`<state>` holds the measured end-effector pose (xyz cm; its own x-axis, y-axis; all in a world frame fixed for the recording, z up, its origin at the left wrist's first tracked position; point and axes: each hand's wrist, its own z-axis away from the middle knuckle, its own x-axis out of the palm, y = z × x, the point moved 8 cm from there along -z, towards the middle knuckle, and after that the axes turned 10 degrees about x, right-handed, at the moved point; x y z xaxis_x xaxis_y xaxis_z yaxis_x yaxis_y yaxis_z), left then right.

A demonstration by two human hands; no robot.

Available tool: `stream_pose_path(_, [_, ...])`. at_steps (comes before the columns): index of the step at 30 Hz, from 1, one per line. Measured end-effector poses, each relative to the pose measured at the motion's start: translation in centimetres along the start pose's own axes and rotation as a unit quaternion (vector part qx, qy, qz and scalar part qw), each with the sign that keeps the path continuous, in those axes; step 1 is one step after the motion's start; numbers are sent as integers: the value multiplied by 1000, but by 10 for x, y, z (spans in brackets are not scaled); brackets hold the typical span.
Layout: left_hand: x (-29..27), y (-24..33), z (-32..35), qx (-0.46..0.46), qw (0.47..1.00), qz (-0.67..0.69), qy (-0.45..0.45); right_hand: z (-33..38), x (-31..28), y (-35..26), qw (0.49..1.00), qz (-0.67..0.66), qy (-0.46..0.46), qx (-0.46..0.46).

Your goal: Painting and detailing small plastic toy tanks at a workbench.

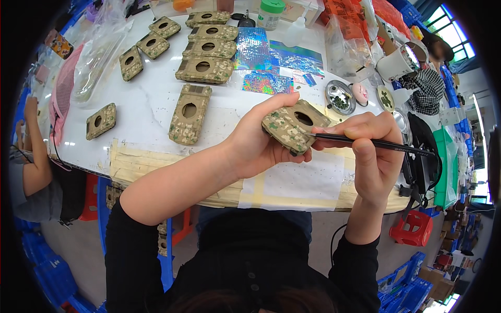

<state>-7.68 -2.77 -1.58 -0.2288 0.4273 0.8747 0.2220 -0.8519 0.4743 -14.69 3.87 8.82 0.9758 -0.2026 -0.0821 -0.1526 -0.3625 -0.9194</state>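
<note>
My left hand (255,136) grips a camouflage-patterned toy tank hull (292,125), thumb along its far edge and fingers beneath. The hull is tilted and has a round hole in its top. My right hand (373,151) pinches a slim black pointed tool (360,140); whether it is a brush or tweezers I cannot tell. Its fine pale tip meets or nearly meets the hull's near side. Left of my left hand, a similar hull (190,116) lies on the white table (146,112). Under my hands there is a white paper sheet (297,182) taped at the table's edge.
More hulls (204,70) lie in a column behind, with smaller camouflage pieces (100,121) to the left. Shiny holographic sheets (253,48) are further back. At right stand a metal dish (340,98) with dark green bits and a green bin (445,167). Another person's arm (35,143) is at far left.
</note>
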Motion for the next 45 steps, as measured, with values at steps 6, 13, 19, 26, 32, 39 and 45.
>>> stream_pose_path(6, [-1,2,1,10,1000,-1,-3,0,-1,2,1000,-11,7,4])
stream_pose_path(13, [-10,24,7,133,978,-96,130,6,-13,-9,994,64,69,-57])
stream_pose_path(19, [-10,35,4,208,962,-125,124,18,-27,-18,966,146,161,-142])
stream_pose_path(26, [20,49,5,302,926,-227,11,29,-46,-17,880,305,250,-264])
stream_pose_path(32, [21,50,6,307,924,-229,13,28,-52,-6,878,322,260,-239])
stream_pose_path(39, [-15,102,39,302,885,-344,87,31,-64,-5,884,312,288,-197])
stream_pose_path(45, [-97,186,147,288,788,-458,293,32,-58,-6,885,308,283,-206])
